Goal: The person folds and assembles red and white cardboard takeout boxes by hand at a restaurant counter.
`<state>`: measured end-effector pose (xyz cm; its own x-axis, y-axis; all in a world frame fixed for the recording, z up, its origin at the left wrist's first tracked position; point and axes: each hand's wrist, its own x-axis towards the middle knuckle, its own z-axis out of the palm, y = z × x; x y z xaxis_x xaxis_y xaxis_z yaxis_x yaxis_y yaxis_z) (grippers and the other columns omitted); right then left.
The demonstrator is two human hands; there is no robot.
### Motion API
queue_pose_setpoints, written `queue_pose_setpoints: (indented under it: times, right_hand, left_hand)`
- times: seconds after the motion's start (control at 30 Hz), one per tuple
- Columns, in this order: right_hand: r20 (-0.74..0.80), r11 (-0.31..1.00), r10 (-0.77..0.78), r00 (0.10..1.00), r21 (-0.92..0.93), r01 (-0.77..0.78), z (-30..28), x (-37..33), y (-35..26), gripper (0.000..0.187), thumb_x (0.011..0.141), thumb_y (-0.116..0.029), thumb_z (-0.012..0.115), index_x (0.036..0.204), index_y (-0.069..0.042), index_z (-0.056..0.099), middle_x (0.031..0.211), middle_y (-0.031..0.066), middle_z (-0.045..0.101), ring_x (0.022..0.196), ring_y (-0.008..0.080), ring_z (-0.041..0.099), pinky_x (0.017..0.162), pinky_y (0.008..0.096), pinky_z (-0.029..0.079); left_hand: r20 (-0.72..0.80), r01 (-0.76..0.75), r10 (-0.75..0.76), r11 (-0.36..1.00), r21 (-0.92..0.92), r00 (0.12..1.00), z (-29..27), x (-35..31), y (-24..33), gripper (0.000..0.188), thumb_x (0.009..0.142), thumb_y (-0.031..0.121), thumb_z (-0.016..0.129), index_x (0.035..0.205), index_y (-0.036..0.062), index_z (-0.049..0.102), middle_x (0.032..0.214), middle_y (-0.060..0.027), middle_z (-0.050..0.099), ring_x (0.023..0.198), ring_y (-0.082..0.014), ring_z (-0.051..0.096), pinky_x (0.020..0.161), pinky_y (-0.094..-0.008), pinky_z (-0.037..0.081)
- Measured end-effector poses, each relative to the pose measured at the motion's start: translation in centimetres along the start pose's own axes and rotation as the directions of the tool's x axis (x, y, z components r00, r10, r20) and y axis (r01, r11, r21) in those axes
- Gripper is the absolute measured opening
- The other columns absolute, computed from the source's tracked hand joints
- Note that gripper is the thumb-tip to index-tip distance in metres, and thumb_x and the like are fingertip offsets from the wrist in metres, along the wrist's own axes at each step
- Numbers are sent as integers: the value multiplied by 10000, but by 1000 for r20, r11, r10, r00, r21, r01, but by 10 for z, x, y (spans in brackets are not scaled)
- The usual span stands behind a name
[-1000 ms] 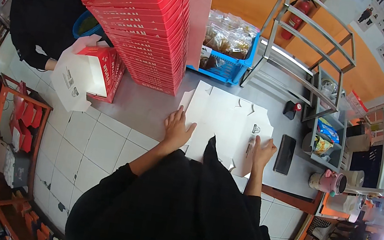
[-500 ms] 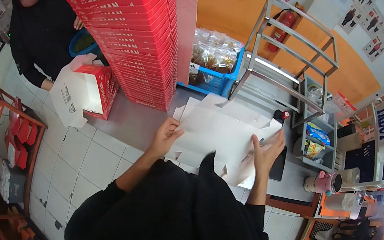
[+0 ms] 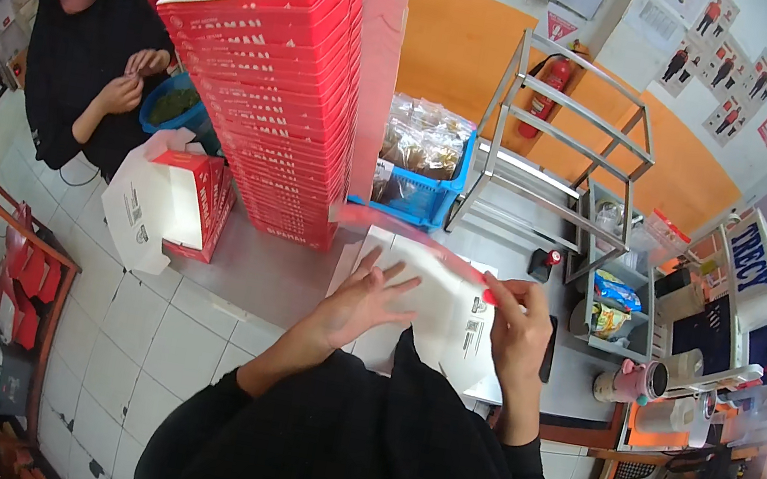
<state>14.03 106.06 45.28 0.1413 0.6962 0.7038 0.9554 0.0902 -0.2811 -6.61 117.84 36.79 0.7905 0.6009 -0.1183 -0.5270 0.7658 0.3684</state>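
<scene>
A flat cardboard box blank (image 3: 441,308), white on its upper face, lies on the counter in front of me. Its far edge is lifted, showing a blurred red strip. My right hand (image 3: 518,335) pinches the blank at its far right corner, where a bit of red shows by the fingertips. Spread over the left part of the white face is my left hand (image 3: 361,303), open, its fingers apart; whether it touches the card I cannot tell. Left of my hands rises a tall stack of red boxes (image 3: 298,114). A single open box (image 3: 194,218) stands beside it, white inside, red outside.
Behind the blank are a blue crate (image 3: 426,196) of bagged food and a metal rack (image 3: 571,149). Grey bins (image 3: 609,318), a stamp (image 3: 547,260) and a pink tumbler (image 3: 632,381) stand to the right. A co-worker (image 3: 92,69) stands far left by a blue tub (image 3: 172,108).
My right hand has closed on the blank's far right corner, and the far edge has come up, showing red. My left hand has let go and spread out. The co-worker's hands have come together.
</scene>
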Motion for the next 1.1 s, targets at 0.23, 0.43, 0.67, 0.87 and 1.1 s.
queue_pose_setpoints:
  times: [0.23,0.43,0.67,0.87,1.1]
  right_hand:
    - [89,972,183,979,135,-194,-5,-25,-20,197,738,73,677,914,-17,664,780,94,594,662,195,623,584,266,491]
    - [65,748,536,842,426,-509,-12,-30,-29,120,792,44,694,881,15,619,788,59,653,705,102,645,620,216,487]
    - [-65,989,138,988,-40,-141,-8,-21,-32,519,701,43,699,1189,-130,658,662,42,487,585,175,525,531,308,449]
    - [82,993,118,990,-18,-117,-10,-29,-29,467,703,61,670,1141,-102,646,689,60,504,621,209,560,548,330,474]
    - [-35,881,328,944,372,-293,13,-24,-26,151,775,41,691,897,18,606,769,120,592,658,236,638,592,322,502]
  left_hand:
    - [-102,-89,112,975,202,989,39,15,8,229,938,171,558,1152,89,563,1135,-65,597,1148,-239,546,960,-518,472]
    - [25,-303,323,856,420,946,37,26,-19,230,969,134,509,1156,14,568,1135,-90,621,1059,-217,608,953,-423,498]
    - [308,-463,349,729,505,885,49,39,-47,255,986,147,496,1152,-30,574,1106,-118,625,1033,-200,615,939,-389,512]
    - [246,-346,245,711,612,938,46,48,-31,237,973,188,533,1066,-16,609,1043,-121,641,970,-214,642,897,-414,531]
    - [170,-289,237,696,658,957,58,28,-57,294,979,198,530,1135,-41,600,967,-31,599,850,-82,567,912,-324,503]
